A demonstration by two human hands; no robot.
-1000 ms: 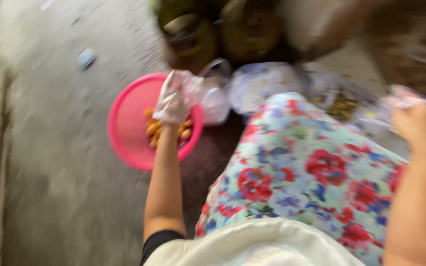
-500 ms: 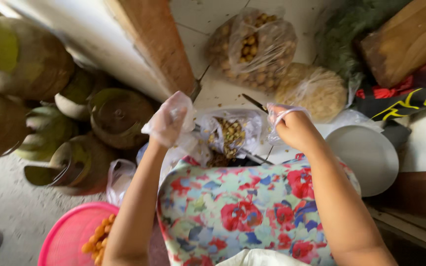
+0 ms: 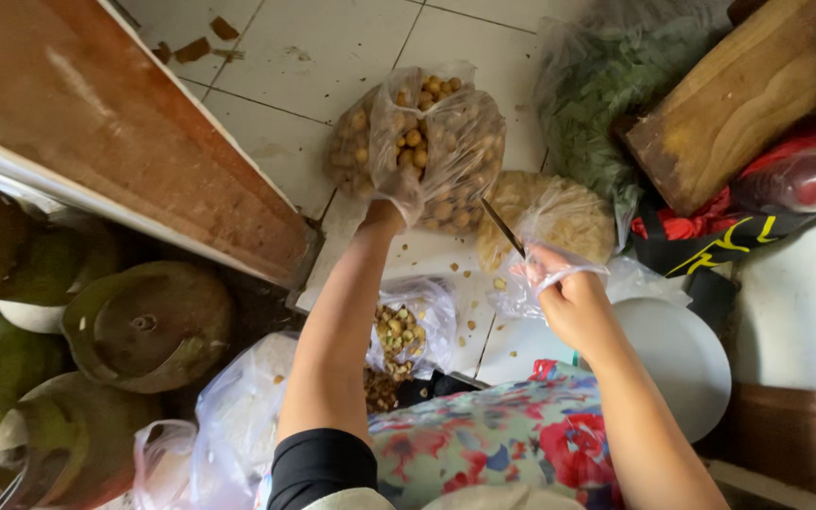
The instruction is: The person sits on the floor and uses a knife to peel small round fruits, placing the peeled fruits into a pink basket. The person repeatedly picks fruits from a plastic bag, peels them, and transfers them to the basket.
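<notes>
My left hand (image 3: 384, 212), in a thin clear plastic glove, reaches forward and grips the near edge of a clear plastic bag of small round tan fruits (image 3: 427, 142) lying on the white tiled floor. My right hand (image 3: 564, 297), also gloved in plastic, holds a small knife (image 3: 504, 229) with its dark blade pointing up toward that bag. Beside the knife lies a second clear bag with pale yellowish contents (image 3: 545, 217). Below my left forearm sits an open bag of peels and scraps (image 3: 403, 331). My lap is covered by a floral cloth (image 3: 493, 444).
Several green coconuts (image 3: 144, 321) are stacked at the left below a brown wooden beam (image 3: 115, 132). A bag of green leaves (image 3: 606, 104), a wooden block (image 3: 739, 104), a plastic bottle (image 3: 805, 179) and a white round lid (image 3: 682, 364) lie at the right. Empty plastic bags (image 3: 229, 425) lie at lower left.
My view swung from the pink basin up to the tiled floor. My left hand stretched forward and took hold of the bag of round fruits. My right hand stayed near the knife.
</notes>
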